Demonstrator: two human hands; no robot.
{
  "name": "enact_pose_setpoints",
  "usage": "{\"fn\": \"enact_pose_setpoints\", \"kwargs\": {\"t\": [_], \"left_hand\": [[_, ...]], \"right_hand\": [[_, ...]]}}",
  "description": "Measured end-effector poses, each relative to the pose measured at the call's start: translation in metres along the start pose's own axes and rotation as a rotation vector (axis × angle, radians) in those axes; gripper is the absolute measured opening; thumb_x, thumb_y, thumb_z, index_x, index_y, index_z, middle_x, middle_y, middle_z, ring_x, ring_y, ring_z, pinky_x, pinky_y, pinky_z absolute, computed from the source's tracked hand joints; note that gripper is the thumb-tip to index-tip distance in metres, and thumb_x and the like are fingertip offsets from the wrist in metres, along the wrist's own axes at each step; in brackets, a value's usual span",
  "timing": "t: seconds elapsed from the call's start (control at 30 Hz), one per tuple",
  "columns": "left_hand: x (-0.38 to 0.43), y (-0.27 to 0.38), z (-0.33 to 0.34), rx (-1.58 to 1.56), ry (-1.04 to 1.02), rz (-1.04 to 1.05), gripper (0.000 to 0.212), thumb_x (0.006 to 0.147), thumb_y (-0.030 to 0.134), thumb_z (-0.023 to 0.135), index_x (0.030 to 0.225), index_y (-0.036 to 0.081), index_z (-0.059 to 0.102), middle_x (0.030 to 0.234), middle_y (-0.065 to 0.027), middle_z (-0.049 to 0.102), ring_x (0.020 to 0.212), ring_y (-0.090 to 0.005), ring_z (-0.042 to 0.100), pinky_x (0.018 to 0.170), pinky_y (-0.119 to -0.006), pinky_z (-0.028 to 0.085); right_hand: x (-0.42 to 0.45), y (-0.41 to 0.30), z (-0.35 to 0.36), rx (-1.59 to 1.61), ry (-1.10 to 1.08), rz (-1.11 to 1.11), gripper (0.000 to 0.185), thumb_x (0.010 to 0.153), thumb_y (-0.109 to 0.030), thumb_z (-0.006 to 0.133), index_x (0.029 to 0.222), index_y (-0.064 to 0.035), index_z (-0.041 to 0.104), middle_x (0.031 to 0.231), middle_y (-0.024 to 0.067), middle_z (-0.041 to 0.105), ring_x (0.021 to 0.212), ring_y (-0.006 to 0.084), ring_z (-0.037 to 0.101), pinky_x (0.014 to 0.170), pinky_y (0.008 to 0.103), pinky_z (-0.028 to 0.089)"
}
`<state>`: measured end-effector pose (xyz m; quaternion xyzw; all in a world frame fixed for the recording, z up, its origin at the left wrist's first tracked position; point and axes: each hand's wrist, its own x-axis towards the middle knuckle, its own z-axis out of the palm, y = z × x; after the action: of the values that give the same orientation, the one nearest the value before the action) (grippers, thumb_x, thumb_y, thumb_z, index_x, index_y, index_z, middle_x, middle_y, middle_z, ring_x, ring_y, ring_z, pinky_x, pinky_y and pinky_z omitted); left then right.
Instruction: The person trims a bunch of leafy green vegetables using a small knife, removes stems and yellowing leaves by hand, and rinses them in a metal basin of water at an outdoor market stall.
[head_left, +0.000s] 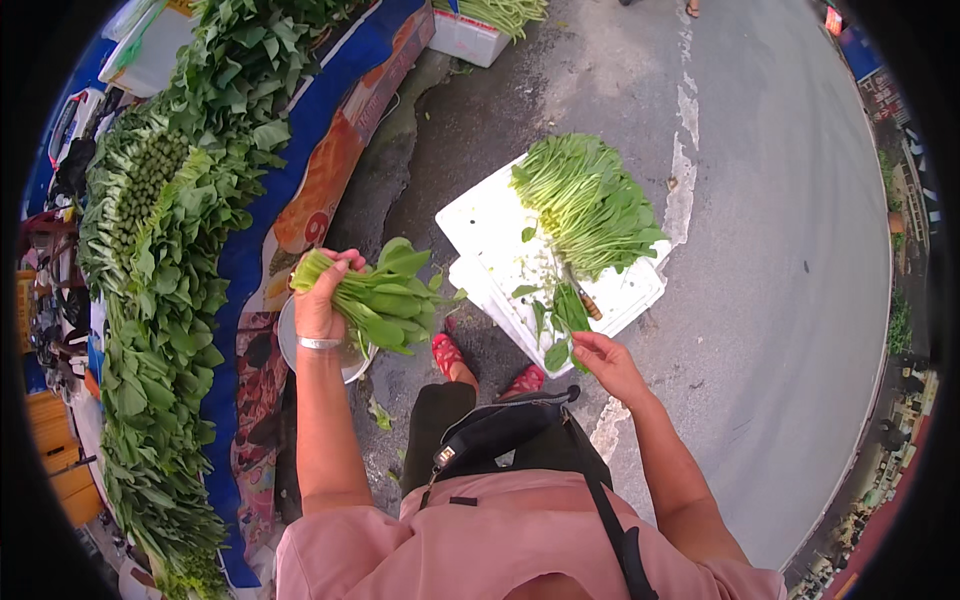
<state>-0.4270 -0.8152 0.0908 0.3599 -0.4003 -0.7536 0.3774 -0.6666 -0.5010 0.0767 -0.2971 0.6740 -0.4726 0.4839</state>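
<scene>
My left hand (327, 289) holds a bunch of leafy greens (386, 300) by its pale stems, leaves pointing right, over a pale round bucket (351, 369). My right hand (609, 365) is at the near edge of a white foam lid (480, 214), its fingertips touching or just beside a few loose leaves (570, 306); whether they grip a leaf is not clear. A knife with a banded wooden handle (590, 306) lies on the lid, its blade partly hidden by leaves. A large pile of long-stemmed greens (592, 202) covers the lid's far right part.
A long stall heaped with leafy greens (161, 300) runs down the left, fronted by a blue printed banner (259, 225). A white foam box of long beans (469, 37) stands at the far end. Fallen leaves (380, 412) lie by my feet. Paved road (780, 225) stretches along the right.
</scene>
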Motion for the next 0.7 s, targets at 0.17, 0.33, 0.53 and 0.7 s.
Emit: {"fn": "enact_pose_setpoints", "kwargs": {"t": [0.17,0.33,0.53,0.7], "left_hand": [[0.006,0.025,-0.07,-0.259,0.181,-0.044,0.017,0.082,0.004,0.062,0.097,0.007,0.054,0.097,-0.014,0.063,0.097,-0.0317,0.06,0.092,-0.045,0.046],[-0.013,0.007,-0.156,-0.275,0.434,-0.213,0.02,0.081,0.004,0.061,0.098,0.008,0.051,0.107,-0.0149,0.061,0.105,-0.0341,0.057,0.097,-0.05,0.043],[0.001,0.01,-0.235,0.041,0.656,-0.456,0.02,0.078,0.006,0.064,0.094,0.005,0.053,0.103,-0.0142,0.062,0.095,-0.0322,0.06,0.088,-0.049,0.048],[0.026,-0.019,-0.235,0.626,0.85,-0.521,0.017,0.07,0.008,0.068,0.08,-0.002,0.059,0.08,-0.0118,0.065,0.073,-0.0243,0.063,0.07,-0.037,0.052]], "right_hand": [[-0.008,-0.026,0.057,-0.23,-0.481,-0.161,0.033,0.085,-0.032,0.064,0.113,-0.0137,0.064,0.109,0.0087,0.062,0.107,0.0268,0.053,0.097,0.0374,0.036],[-0.048,-0.016,0.087,-0.505,-0.718,0.113,0.047,0.077,-0.038,0.068,0.12,-0.0188,0.059,0.11,0.0091,0.059,0.108,0.0317,0.05,0.1,0.0431,0.031],[-0.084,-0.026,0.09,-0.489,-0.608,0.269,0.042,0.075,-0.028,0.07,0.113,-0.0123,0.06,0.095,0.0102,0.056,0.092,0.0314,0.052,0.084,0.0403,0.039],[-0.1,-0.033,0.098,-0.463,-0.514,0.319,0.035,0.073,-0.022,0.071,0.105,-0.0105,0.063,0.09,0.0092,0.056,0.085,0.0297,0.051,0.076,0.0388,0.042]]}}
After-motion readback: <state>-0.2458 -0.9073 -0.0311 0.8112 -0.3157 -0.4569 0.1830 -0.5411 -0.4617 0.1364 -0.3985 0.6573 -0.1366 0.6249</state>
